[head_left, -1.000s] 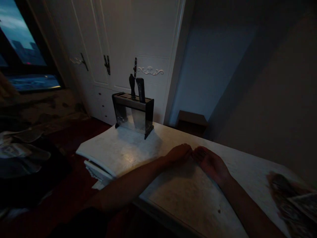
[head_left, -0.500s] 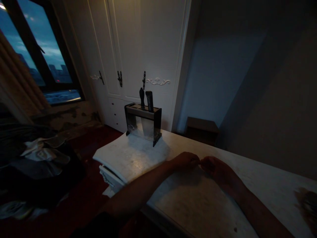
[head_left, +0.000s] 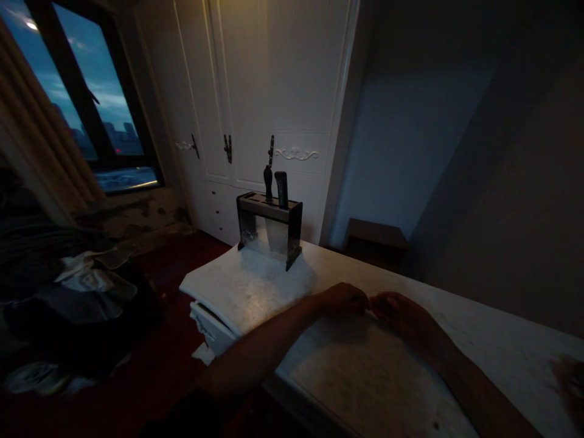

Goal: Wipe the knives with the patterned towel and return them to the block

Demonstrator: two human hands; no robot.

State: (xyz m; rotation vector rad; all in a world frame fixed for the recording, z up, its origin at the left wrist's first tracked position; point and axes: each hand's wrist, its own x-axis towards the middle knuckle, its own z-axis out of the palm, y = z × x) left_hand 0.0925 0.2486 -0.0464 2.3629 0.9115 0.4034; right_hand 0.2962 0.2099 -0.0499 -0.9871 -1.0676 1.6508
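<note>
Just above the white marbled tabletop [head_left: 410, 389], my left hand [head_left: 344, 300] and my right hand [head_left: 395, 309] meet fingertip to fingertip. The fingers of both are curled and pinched together. Whatever lies between them is too small and dark to make out. Beyond my left hand, a knife block [head_left: 270, 226] with a dark frame and clear sides stands upright near the table's far left corner. Two black-handled knives are in its slots; one black handle [head_left: 281, 190] rises at the right.
A white wardrobe [head_left: 292, 79] stands behind the table. A low brown cabinet [head_left: 376, 234] sits against the wall. Piled clothes [head_left: 91, 274] lie at the left over a red floor [head_left: 173, 267]. A blurred dark object [head_left: 572, 383] rests at the table's right edge.
The whole view has shifted slightly, so the room's things sit a little further right. My hands stay together in nearly the same place, still pinched.
</note>
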